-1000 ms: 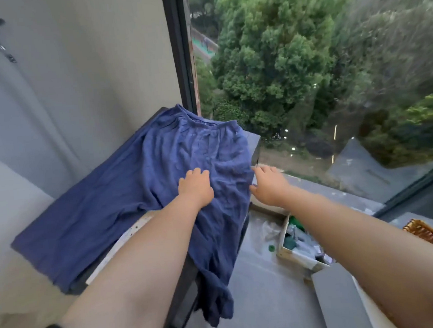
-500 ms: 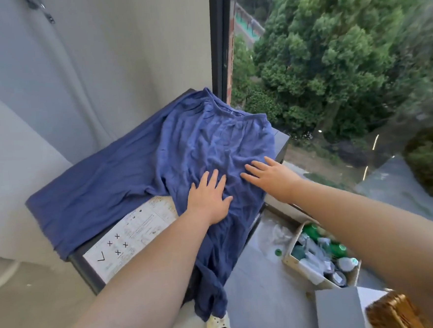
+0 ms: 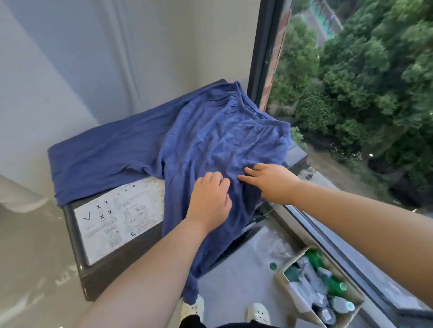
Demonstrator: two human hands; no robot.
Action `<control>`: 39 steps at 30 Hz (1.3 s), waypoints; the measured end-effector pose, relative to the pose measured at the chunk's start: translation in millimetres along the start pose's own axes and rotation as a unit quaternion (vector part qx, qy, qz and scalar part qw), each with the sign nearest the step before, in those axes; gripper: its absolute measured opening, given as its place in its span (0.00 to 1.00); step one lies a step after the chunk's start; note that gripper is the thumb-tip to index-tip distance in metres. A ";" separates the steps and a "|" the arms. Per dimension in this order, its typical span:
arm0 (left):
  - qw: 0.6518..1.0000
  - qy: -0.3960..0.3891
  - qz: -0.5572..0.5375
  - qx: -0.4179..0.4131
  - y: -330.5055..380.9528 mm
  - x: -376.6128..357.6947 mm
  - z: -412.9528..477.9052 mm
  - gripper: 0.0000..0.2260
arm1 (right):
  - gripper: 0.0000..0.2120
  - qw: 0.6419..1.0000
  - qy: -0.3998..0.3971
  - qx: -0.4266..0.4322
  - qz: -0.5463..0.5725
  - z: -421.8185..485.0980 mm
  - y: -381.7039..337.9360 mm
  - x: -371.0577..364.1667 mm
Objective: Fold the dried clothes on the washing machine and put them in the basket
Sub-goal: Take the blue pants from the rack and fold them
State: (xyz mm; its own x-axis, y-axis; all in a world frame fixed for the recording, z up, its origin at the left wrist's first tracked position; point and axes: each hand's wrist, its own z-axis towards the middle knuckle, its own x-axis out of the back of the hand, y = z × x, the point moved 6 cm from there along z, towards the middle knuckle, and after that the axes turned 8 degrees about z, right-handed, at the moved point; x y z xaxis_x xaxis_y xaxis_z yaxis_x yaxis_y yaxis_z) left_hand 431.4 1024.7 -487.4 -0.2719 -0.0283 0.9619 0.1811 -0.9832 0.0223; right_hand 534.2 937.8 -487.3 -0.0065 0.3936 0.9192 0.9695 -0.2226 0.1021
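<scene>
The task is at its start, as I judge it; the blue trousers [image 3: 221, 138] lie unfolded on the washing machine [image 3: 110, 273], waistband towards the window [image 3: 359, 102], one leg spread leftward across the worktop, the other trailing over the near edge towards the floor; no fold is made yet. The basket does not show in this view, and nothing can be said of what it holds; folding the trousers and carrying them to it are both left to do.

The left hand [image 3: 209, 202] rests on the cloth near the crotch seam with its fingers bent at the knuckles; whether its grip has gathered a pinch of fabric or merely presses down I cannot tell, since the fingertips are hidden from above. The right hand [image 3: 270, 183] lies just beside it, fingers straight and flat on the cloth, its grip wide and holding nothing; this looks like smoothing before the first fold.

Writing: a white sticker [image 3: 116, 217] on the machine's top carries a large tick, four crosses and small diagrams; its fine print is too small to read. A cardboard box [image 3: 286, 283] of green-capped bottles [image 3: 334, 285] sits on the floor by the window; their labels are illegible.
</scene>
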 end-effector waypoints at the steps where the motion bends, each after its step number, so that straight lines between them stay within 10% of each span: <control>1: 0.999 0.040 -0.010 -0.026 12.0 3.6 -4.4 0.07 | 0.29 1.000 -0.001 0.010 0.006 1.7 2.8 1.6; 7: 0.990 -0.063 0.063 0.105 49.5 -20.7 -17.2 0.19 | 0.24 0.998 -0.009 0.054 0.016 7.6 13.4 9.5; 15: 0.965 -0.043 -0.031 0.256 45.9 1.4 -16.9 0.12 | 0.22 0.997 -0.023 0.078 0.000 10.8 14.5 10.8; 22: 0.844 -0.083 -0.267 0.458 17.6 0.6 -17.3 0.09 | 0.21 0.997 -0.031 0.068 0.009 9.3 13.2 16.6; 24: 0.825 -0.082 -0.306 0.468 14.6 2.9 -16.8 0.08 | 0.21 0.998 -0.041 0.047 0.022 8.1 13.6 19.6; 29: 0.930 -0.211 -0.014 0.301 20.6 17.2 -16.5 0.10 | 0.26 0.996 -0.080 0.012 0.035 8.7 14.9 19.2; 39: 0.877 -0.305 0.090 0.360 -34.5 45.0 -57.8 0.11 | 0.24 0.993 -0.100 -0.054 0.032 7.1 6.4 28.5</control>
State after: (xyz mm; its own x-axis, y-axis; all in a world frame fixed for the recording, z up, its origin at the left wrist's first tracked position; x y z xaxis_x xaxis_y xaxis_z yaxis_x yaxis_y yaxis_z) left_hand 358.3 1046.9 -460.6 0.3394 0.1458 0.9293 0.7789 -0.5975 -0.1907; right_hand 542.0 953.9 -463.1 0.1127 0.5430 0.8321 0.9346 -0.3423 0.0968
